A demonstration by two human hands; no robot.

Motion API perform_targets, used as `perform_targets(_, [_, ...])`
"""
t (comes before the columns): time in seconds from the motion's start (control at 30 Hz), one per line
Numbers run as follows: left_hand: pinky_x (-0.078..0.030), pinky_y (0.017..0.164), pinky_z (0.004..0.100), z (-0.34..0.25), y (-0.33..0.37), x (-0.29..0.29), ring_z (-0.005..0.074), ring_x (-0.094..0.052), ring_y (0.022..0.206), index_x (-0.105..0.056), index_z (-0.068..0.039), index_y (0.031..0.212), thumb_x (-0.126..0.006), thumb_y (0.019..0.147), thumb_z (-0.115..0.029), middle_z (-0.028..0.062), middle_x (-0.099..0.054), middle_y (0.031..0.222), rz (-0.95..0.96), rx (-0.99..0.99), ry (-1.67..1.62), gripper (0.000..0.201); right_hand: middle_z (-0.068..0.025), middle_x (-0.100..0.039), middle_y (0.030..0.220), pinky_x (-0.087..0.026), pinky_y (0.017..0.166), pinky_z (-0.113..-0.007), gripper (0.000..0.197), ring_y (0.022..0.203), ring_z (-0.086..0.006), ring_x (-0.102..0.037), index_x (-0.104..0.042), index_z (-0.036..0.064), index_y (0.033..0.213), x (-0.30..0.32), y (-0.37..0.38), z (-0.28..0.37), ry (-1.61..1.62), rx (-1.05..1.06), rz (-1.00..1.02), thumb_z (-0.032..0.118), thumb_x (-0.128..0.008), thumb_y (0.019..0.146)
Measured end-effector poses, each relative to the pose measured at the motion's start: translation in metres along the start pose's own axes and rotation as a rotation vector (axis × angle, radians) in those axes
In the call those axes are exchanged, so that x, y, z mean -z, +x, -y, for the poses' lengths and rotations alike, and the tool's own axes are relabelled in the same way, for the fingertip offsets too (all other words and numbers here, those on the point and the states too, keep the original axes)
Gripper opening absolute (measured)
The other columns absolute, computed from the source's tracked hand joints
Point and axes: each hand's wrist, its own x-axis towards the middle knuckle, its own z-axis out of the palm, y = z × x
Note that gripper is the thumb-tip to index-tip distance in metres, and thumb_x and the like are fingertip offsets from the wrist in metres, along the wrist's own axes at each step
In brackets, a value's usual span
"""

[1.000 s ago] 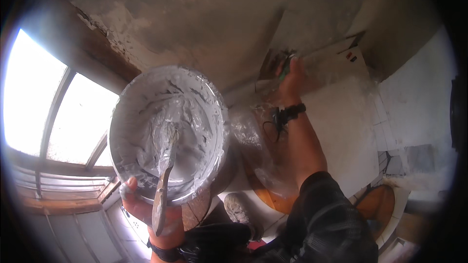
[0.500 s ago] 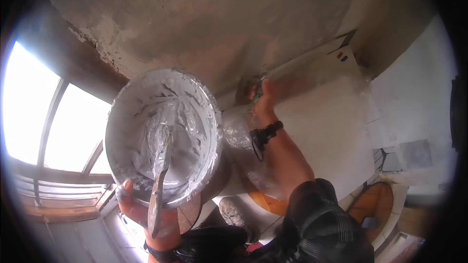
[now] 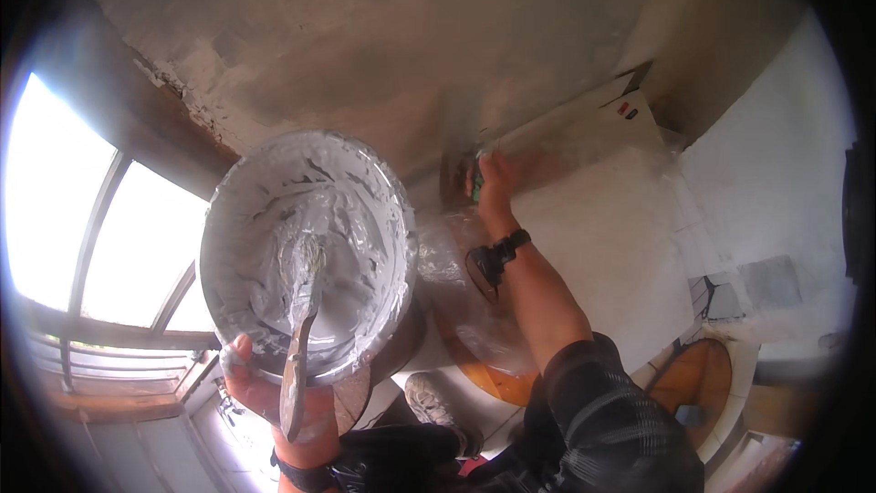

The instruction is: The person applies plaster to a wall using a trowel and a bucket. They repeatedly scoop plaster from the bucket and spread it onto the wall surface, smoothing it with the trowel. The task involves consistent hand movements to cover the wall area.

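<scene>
My left hand (image 3: 265, 388) grips the lower rim of a white bucket (image 3: 401, 246), its thumb over the edge. The bucket is tilted so that its mouth faces me. Thick grey-white paste (image 3: 351, 246) coats its inside. A wooden-handled tool (image 3: 295, 374) leans in the paste, its other end smeared over and its handle jutting past the rim above my left hand. My right hand (image 3: 495, 187) is closed round a green-handled tool (image 3: 476, 180) close to the rough grey-brown wall (image 3: 392, 55). The working end of that tool is too blurred to make out.
A large pale flat surface (image 3: 602, 237) lies right of my right arm, with small red and dark pieces (image 3: 628, 110) at its far end. Clear plastic sheeting (image 3: 484, 319) hangs beside the bucket. A window (image 3: 137, 246) is at left, a round brown wooden top (image 3: 693, 383) at lower right.
My right hand, with the green-handled tool, has shifted slightly down along the wall, and its wrist has turned a little. The bucket and my left hand stay nearly where they were.
</scene>
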Motion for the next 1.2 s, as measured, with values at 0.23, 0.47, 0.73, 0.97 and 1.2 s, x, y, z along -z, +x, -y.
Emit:
perform_targets(0.23, [-0.047, 0.093, 0.038, -0.004, -0.005, -0.012, 0.0236, -0.055, 0.11, -0.056, -0.01, 0.114, -0.056, 0.087, -0.035, 0.0114, -0.055, 0.122, -0.026, -0.012, -0.139, 0.037, -0.0076, -0.055, 0.067, -0.042, 0.042, -0.03, 0.017, 0.05, -0.017, -0.052, -0.052, 0.0072, 0.092, 0.031, 0.058, 0.034, 0.346, -0.023, -0.18, 0.024, -0.052, 0.096])
perform_targets(0.47, [-0.045, 0.095, 0.0431, -0.011, -0.009, -0.019, 0.0279, -0.055, 0.112, -0.055, -0.009, 0.117, -0.057, 0.083, -0.036, 0.0122, -0.055, 0.123, 0.154, 0.124, -0.369, 0.044, -0.009, -0.054, 0.067, -0.043, 0.044, -0.036, 0.02, 0.049, -0.021, -0.051, -0.051, 0.0083, 0.094, 0.009, 0.034, 0.0, 0.31, -0.099, -0.178, 0.028, -0.052, 0.095])
perform_targets(0.73, [-0.046, 0.096, 0.0422, -0.028, -0.021, -0.055, 0.0288, -0.056, 0.112, -0.05, -0.002, 0.125, -0.056, 0.084, -0.031, 0.0135, -0.056, 0.123, 0.065, 0.288, -0.498, 0.051, -0.0072, -0.057, 0.07, -0.045, 0.045, -0.033, 0.017, 0.055, -0.0184, -0.054, -0.052, 0.0068, 0.095, 0.019, 0.052, 0.011, 0.5, -0.02, -0.253, 0.024, -0.051, 0.094])
perform_targets(0.97, [-0.047, 0.095, 0.0349, -0.012, -0.012, -0.022, 0.0262, -0.055, 0.112, -0.043, -0.003, 0.128, -0.053, 0.093, -0.026, 0.0195, -0.051, 0.126, 0.215, 0.169, -0.452, 0.043, -0.0081, -0.058, 0.071, -0.045, 0.047, -0.034, 0.019, 0.054, -0.0205, -0.054, -0.053, 0.0071, 0.093, -0.01, 0.071, -0.042, 0.437, 0.016, -0.271, 0.026, -0.051, 0.094])
perform_targets(1.2, [-0.048, 0.094, 0.0376, 0.006, 0.0, -0.002, 0.0266, -0.052, 0.114, -0.039, -0.003, 0.128, -0.047, 0.096, -0.026, 0.0194, -0.047, 0.129, 0.271, -0.1, -0.115, 0.041, -0.0082, -0.057, 0.074, -0.044, 0.045, -0.034, 0.017, 0.054, -0.0217, -0.054, -0.052, 0.0099, 0.097, 0.017, 0.016, -0.039, 0.436, -0.137, -0.195, 0.027, -0.052, 0.095])
